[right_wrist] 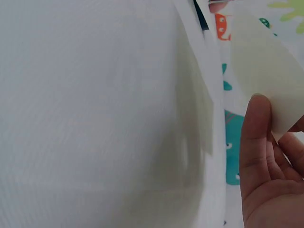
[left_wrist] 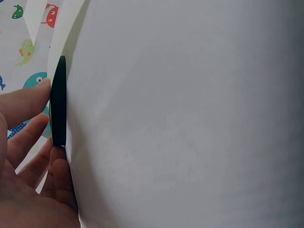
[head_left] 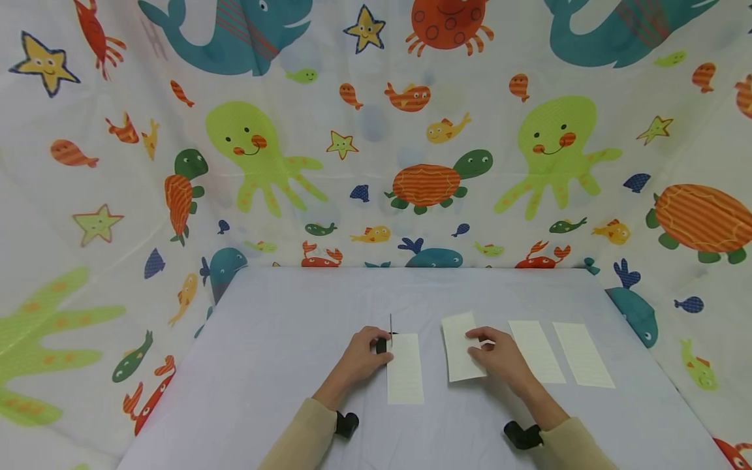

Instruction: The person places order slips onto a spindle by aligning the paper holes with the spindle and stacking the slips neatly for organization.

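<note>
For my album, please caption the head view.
Left hand grips a black stand; right hand holds a cream paper sheet.

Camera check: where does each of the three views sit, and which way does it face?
Head: worn on the head, faces forward and down at the table and patterned curtain; left hand, right hand and sleeves show.
Left wrist: worn there, looks at the dark base the left hand holds; only that hand shows.
Right wrist: worn there, looks at the raised sheet; the right hand shows, plus apparently a left fingertip.
Shared: both wrist views catch the table and curtain.
</note>
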Available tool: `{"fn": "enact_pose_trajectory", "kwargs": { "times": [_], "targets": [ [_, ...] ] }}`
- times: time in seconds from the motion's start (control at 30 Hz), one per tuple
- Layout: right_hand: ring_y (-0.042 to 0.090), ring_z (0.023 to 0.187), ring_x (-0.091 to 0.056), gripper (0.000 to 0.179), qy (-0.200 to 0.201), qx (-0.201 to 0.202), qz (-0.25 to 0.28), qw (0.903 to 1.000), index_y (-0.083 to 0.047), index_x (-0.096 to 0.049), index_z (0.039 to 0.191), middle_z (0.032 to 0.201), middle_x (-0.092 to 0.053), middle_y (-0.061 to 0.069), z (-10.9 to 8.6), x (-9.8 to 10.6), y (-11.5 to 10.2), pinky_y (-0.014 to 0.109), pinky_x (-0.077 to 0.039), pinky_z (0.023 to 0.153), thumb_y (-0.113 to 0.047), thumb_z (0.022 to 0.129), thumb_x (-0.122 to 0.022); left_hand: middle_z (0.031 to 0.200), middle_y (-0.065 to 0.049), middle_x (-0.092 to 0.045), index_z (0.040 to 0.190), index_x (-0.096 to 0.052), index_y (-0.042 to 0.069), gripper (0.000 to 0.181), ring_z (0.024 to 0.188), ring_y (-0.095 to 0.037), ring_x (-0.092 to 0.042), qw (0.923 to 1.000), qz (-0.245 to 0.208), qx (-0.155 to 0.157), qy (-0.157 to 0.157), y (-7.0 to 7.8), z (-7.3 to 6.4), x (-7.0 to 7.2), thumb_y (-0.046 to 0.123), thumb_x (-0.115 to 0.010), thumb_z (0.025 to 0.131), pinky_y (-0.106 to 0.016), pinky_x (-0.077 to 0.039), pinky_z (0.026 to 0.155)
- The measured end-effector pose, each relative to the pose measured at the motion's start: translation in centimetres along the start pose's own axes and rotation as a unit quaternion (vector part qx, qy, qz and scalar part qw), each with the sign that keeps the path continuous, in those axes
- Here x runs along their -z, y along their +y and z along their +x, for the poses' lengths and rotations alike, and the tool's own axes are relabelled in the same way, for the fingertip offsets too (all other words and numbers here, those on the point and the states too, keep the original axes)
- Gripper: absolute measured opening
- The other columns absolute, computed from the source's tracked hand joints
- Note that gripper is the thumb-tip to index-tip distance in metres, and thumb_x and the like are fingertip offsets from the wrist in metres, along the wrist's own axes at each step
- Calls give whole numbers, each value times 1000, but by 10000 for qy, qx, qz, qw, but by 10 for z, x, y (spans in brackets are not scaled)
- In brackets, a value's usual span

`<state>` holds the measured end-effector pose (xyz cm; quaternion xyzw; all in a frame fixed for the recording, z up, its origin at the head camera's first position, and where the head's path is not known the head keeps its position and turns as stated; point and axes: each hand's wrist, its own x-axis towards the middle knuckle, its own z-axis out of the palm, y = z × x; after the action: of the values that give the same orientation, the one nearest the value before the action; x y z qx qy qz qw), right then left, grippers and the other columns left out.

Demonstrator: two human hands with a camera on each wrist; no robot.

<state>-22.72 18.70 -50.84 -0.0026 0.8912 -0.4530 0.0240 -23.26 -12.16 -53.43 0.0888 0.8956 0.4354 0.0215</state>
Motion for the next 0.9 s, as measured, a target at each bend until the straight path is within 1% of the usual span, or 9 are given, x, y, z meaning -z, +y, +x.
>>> {"fn": "enact_pose_trajectory", "kwargs": {
  "times": [0.13,0.27,0.37,0.43,0.73,0.9],
  "targets": [
    [25,99,-61,29,55,-37,147,9999,-7,-71,119,125,-64,13,-1,-4,-5,36,-52,84,-12,91,-73,131,-16,-58,115,-69,6,31,115,-33,-57,10000,-8,-33,6,0,0,0,10,-79,86,-52,-46,100],
    [21,91,-60,30,56,19,295,9995,-7,-71,120,120,-65,12,-4,-6,-9,29,-51,76,-12,90,-74,131,-16,-59,115,-69,6,31,115,-33,-57,10000,-22,-42,9,0,0,1,10,-79,86,-52,-46,101],
    [19,84,-59,30,29,88,562,9984,-6,-71,119,117,-65,11,-6,-5,-14,26,-50,70,-10,89,-75,132,-16,-59,116,-69,6,32,116,-33,-57,10000,-28,-41,-3,1,0,2,10,-79,86,-52,-46,101],
    [19,82,-59,30,-2,118,761,9970,-6,-71,119,116,-65,11,-8,-5,-18,25,-50,68,-9,89,-75,132,-17,-59,116,-69,6,32,116,-34,-57,10000,-36,-39,-17,1,0,2,10,-79,86,-52,-46,101],
    [19,81,-61,29,-83,206,1369,9903,-7,-72,117,116,-65,12,-14,-8,-38,24,-53,69,-8,89,-77,130,-18,-58,116,-68,4,32,115,-35,-57,9999,-103,5,-1,5,0,3,9,-79,86,-52,-46,101],
    [21,83,-59,29,-137,264,1553,9874,-8,-72,117,117,-66,10,-16,-11,-50,23,-52,69,-9,89,-77,130,-18,-58,116,-69,3,31,117,-34,-56,10000,-52,-8,-15,4,0,1,10,-77,87,-53,-45,102]
  ]
}}
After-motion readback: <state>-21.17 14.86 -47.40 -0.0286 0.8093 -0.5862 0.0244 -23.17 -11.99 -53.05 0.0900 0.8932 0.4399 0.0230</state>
